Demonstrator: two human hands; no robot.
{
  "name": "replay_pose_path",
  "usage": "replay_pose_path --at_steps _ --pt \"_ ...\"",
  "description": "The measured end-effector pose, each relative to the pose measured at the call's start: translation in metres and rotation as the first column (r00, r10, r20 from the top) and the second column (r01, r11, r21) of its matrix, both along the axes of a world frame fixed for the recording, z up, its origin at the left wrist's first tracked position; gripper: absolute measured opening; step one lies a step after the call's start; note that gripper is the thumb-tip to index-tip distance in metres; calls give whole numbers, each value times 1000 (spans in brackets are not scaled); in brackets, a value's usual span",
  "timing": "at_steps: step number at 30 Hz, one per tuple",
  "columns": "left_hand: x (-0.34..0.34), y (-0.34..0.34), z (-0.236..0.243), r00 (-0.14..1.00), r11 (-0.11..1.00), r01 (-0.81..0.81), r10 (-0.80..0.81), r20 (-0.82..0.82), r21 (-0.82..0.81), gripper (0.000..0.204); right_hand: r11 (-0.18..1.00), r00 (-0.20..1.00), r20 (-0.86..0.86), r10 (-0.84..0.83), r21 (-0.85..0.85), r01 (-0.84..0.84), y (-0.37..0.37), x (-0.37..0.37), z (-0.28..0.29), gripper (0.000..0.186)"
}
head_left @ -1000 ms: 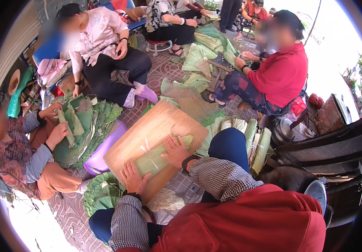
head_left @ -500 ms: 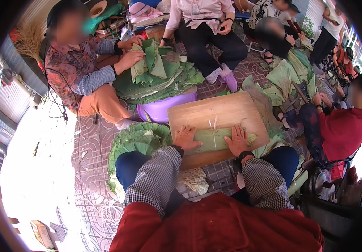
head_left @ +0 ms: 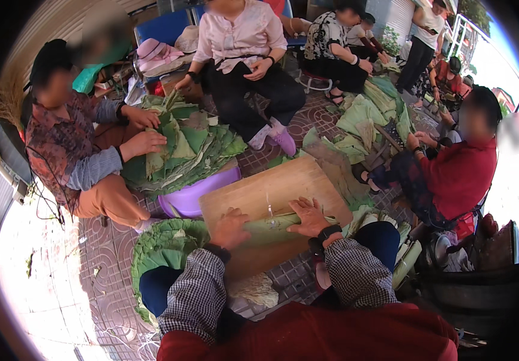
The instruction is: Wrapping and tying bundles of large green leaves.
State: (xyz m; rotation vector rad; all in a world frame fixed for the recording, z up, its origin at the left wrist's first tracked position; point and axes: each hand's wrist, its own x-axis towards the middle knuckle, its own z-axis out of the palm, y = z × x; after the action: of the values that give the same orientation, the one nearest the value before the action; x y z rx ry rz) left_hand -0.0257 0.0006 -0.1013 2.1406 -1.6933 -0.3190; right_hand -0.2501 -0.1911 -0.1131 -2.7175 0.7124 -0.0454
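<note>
A wooden board lies across in front of my knees. On it is a long pale green roll of leaf. A thin white string stretches from the roll toward the board's far edge. My left hand is at the roll's left end, fingers stretched out and slightly blurred. My right hand lies over the right part of the roll, fingers extended and thumb pointing inward. The roll's underside is hidden.
Stacked large green leaves sit by my left knee. Beyond the board, more leaves are piled over a purple tub, where a co-worker's hands rest. Loose leaves spread at far right. Other people sit around.
The leaf bundle looks narrower now, with my hands over it rather than flat at its ends. The whole view has shifted, placing the board lower and further left.
</note>
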Motion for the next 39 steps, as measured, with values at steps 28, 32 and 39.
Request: replay_pose_path --at_steps 28,32,39 --pt "-57 -15 -65 942 994 29 -62 331 103 102 963 997 77 31 -269 -9 52 22 -52 68" --pt "-59 -13 -67 942 994 29 -63 329 110 102 977 999 39 10 -213 -2 54 25 -45 68" --pt "-58 -3 -62 958 996 4 -28 286 86 103 982 994 87 -63 -174 77 53 14 -44 71"
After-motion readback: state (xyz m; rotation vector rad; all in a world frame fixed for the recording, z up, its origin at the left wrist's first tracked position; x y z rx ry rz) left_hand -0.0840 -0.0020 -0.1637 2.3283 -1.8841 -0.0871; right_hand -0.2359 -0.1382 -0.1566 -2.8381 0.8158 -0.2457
